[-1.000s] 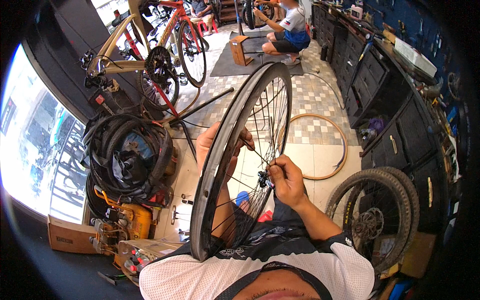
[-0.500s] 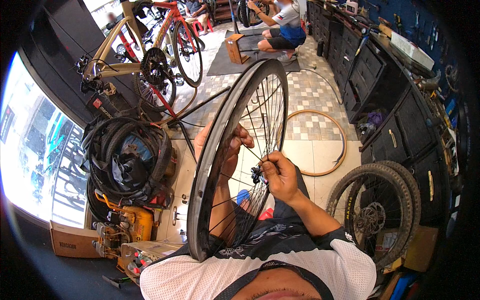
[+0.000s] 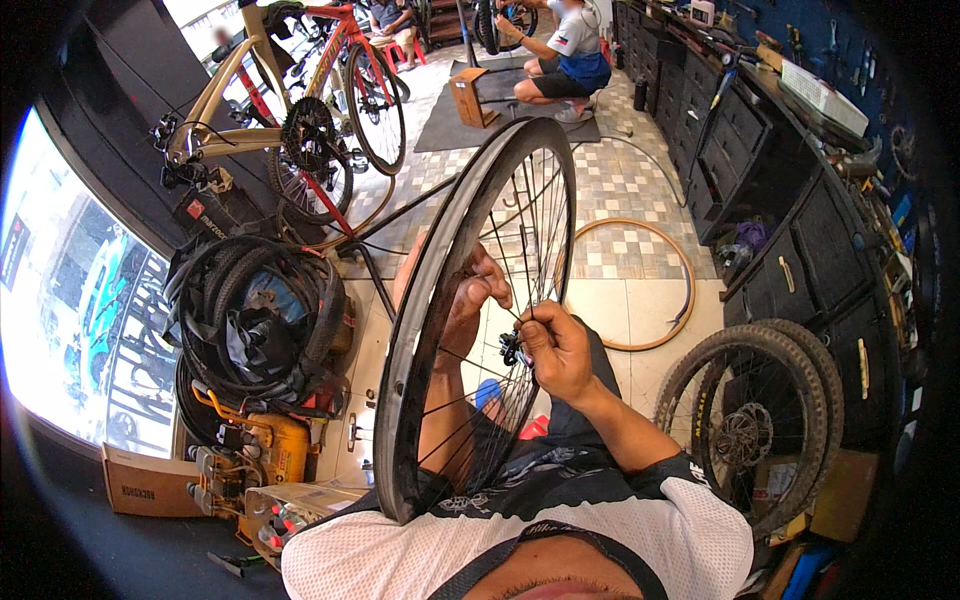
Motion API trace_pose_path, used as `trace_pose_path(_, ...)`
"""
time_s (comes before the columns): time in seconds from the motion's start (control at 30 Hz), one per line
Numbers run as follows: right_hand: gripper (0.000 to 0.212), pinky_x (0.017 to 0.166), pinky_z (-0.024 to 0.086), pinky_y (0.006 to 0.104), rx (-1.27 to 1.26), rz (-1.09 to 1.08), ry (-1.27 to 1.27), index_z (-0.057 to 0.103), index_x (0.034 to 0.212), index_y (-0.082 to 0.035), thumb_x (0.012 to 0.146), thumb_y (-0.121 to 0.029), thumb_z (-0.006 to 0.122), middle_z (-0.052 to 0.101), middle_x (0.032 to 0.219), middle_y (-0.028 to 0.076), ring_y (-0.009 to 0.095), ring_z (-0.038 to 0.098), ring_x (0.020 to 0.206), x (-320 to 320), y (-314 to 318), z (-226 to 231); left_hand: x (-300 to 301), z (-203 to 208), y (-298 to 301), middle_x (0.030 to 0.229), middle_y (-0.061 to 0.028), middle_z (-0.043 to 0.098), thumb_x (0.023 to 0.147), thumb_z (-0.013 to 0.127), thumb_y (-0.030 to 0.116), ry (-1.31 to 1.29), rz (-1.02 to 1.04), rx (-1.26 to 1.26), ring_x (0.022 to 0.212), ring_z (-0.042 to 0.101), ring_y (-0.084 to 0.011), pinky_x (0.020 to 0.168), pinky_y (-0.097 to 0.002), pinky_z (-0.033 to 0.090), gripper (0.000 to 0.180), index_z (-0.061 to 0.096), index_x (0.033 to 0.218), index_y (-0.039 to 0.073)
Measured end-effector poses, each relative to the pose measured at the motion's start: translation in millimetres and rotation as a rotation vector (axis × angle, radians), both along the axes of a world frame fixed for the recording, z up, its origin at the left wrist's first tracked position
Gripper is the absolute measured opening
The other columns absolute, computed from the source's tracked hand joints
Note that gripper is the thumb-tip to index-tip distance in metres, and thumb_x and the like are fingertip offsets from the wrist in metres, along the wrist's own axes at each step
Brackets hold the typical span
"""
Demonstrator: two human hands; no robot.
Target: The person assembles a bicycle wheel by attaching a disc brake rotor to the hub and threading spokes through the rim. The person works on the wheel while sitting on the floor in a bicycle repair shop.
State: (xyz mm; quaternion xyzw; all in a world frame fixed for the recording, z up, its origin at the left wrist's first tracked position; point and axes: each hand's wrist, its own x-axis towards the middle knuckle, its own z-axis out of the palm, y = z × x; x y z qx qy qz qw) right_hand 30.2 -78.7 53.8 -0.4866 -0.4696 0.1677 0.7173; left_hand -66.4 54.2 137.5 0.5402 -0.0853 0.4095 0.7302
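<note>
Edges first. Pale tile floor (image 3: 605, 300) lies open just beyond the wheel (image 3: 415, 325), with a tan-walled tyre (image 3: 635, 346) flat on it, right of centre. Left side is tight: heaped black tyres (image 3: 250, 320), a yellow machine (image 3: 280, 448), a cardboard box (image 3: 150, 482). Right side is hemmed in by two knobbly-tyred wheels (image 3: 690, 385) leaning before black drawers (image 3: 800, 290); the worktop (image 3: 745, 95) above carries clutter along its length. Ahead left, a gold frame (image 3: 225, 85) and a red bicycle (image 3: 347, 50), stand legs reaching toward the work. Co-worker (image 3: 583, 65) crouches beyond, on a dark mat (image 3: 450, 130), well apart.

The wheel stands upright and slanted before the person's chest, its lower edge over the white-and-black shirt (image 3: 600, 540); whether it touches the cloth, cannot tell. Rim deep and black, outer channel scuffed greyish; spokes thin and dark, converging on a dark hub (image 3: 512, 350).

Left hand (image 3: 475, 285) reaches round the rim's far side, showing between the spokes, fingertips bunched and pinching a spoke (image 3: 516, 315). Right hand (image 3: 558, 352), just beside the hub, pinches the same spoke between thumb and curled forefinger. Fingertips of the two hands nearly meet.
</note>
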Motion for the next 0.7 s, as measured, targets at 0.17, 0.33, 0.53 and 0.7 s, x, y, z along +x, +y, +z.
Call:
trace_pose_path(0.17,0.021,0.064,0.049,0.0281,-0.007,0.001,0.037,0.063,0.102,0.001,0.105,-0.019,0.063,0.064,0.083,0.007,0.012,0.059,0.072,0,0,-1,-2,4,-7,0.098,-0.0089,0.06,0.091,0.077,0.03,0.011,0.03,-0.11,0.082,0.061,-0.0201,0.073,-0.0372,0.05,0.038,0.059,0.109,0.002)
trace_pose_path(0.33,0.021,0.064,0.049,0.0279,0.013,0.01,0.026,0.063,0.101,0.001,0.105,-0.02,0.063,0.063,0.082,0.007,0.011,0.058,0.071,-2,2,1,-6,13,-11,0.101,-0.008,0.06,0.092,0.077,0.035,-0.019,-0.001,-0.04,0.082,0.061,-0.0189,0.072,-0.0367,0.05,0.041,0.061,0.108,0.001)
trace_pose_path(0.53,0.019,0.054,0.04,0.0211,0.078,-0.006,-0.055,0.058,0.105,0.002,0.108,-0.017,0.057,0.057,0.076,0.001,0.004,0.049,0.062,0,4,1,-1,-4,-4,0.1,-0.0082,0.058,0.095,0.07,0.043,0.054,0.116,0.017,0.081,0.061,-0.0189,0.07,-0.0367,0.05,0.053,0.062,0.118,-0.004)
trace_pose_path(0.7,0.02,0.064,0.049,0.0284,0.028,0.033,0.021,0.063,0.102,0.001,0.105,-0.018,0.063,0.063,0.083,0.008,0.012,0.058,0.072,-2,3,1,-6,18,-13,0.095,-0.0066,0.056,0.096,0.071,0.039,0.028,0.034,-0.012,0.078,0.06,-0.0183,0.07,-0.0354,0.049,0.045,0.063,0.109,-0.003)
